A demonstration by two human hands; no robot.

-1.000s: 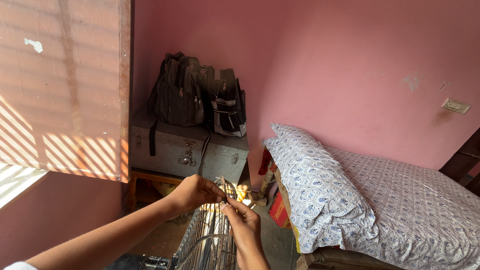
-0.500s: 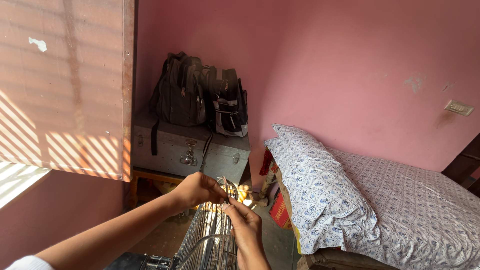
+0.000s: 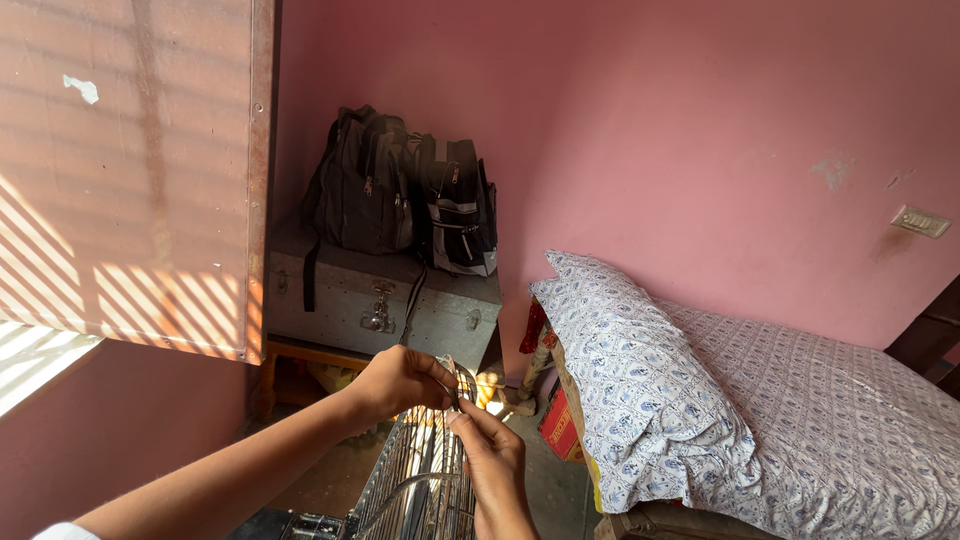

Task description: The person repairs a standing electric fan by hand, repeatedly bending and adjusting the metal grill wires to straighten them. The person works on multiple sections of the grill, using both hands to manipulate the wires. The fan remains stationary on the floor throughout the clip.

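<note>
- Hands meet at the top rim of a wire fan guard (image 3: 418, 480), a round metal grille standing on edge low in the view, so that both can work the same spot on its upper edge.
- Left hand (image 3: 400, 382) comes in from the left with the arm stretched out; its fingers are curled over the rim and pinched on it, apparently to steady the grille.
- Right hand (image 3: 492, 462) rises from below on the other side of the rim, fingertips pressed against the same small point where the wires gather; it is closed on the guard too, though what exactly sits between the fingertips, perhaps a clip, is too small to tell.
- Grille stands upright rather than flat, which puts its rim within easy reach of both hands; its lower part runs out of view.
- Behind, a grey metal trunk (image 3: 380, 300) rests on a low wooden stand in the corner, off the floor.
- Two dark backpacks (image 3: 400, 190) stand on the trunk's lid, leaning against the pink wall (image 3: 650, 120), which keeps them upright.
- To the right, a bed (image 3: 850, 420) with a blue-patterned sheet carries a matching pillow (image 3: 640, 380) at the near end.
- A wooden shutter (image 3: 130, 170) at the left lets striped sunlight through.
</note>
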